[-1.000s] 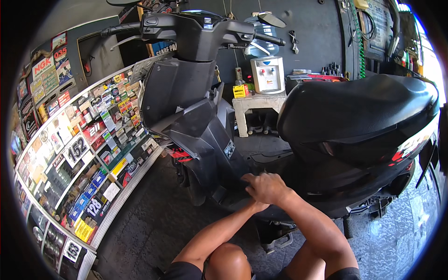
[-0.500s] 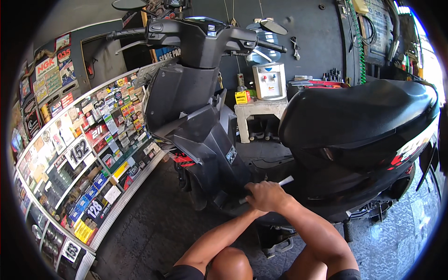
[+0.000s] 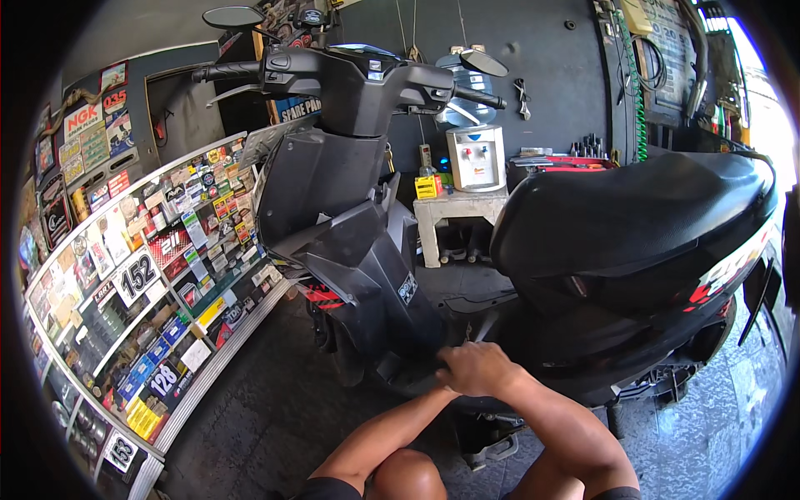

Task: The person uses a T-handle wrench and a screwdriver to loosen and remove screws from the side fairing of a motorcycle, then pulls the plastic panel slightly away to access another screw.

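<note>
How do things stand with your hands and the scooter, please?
Right hand low at the scooter, grip unclear. Left hand mostly hidden beneath right. Scooter upright. Right hand blocks view of what lies underneath.

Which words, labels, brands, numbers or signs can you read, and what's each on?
I won't copy wording, numbers or brands, only say where they stand:
Bold digits: white stickers on the display case.
Bold lettering: blue sign, partly hidden by the scooter.
Bold red letters: white sign, far left.
Small sticker on the scooter: too small.
Yellow box, most case packets: too small.
</note>
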`<state>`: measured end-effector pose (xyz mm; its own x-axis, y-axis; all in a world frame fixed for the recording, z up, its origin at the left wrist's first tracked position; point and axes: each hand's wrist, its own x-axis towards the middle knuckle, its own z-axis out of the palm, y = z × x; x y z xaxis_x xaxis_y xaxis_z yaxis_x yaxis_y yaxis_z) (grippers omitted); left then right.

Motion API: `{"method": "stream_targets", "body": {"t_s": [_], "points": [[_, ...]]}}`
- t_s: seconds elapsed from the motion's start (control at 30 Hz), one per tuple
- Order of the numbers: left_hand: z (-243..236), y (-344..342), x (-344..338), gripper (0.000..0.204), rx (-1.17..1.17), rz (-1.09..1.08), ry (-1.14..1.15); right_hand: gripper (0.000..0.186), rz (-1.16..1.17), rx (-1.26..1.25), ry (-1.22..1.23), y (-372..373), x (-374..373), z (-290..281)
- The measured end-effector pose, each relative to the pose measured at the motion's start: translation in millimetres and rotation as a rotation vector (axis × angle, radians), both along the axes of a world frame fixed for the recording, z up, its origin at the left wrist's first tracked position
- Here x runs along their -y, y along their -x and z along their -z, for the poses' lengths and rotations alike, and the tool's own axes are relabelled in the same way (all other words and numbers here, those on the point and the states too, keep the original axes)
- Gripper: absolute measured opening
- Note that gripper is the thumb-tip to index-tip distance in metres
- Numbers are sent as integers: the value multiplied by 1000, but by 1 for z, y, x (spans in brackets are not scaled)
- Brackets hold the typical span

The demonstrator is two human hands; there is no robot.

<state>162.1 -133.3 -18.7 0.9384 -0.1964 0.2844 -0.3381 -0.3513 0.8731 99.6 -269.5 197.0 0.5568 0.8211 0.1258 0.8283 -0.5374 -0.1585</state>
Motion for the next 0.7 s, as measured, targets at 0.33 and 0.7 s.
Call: {"method": "stream_targets", "body": {"t_s": [0.33, 0.7], "points": [[6, 1, -14, 23, -344, 57, -31, 31, 186, 81, -169, -41, 8, 18], [6, -3, -7, 23, -187, 116, -82, 34, -42, -96, -274, -23, -18, 24]]}}
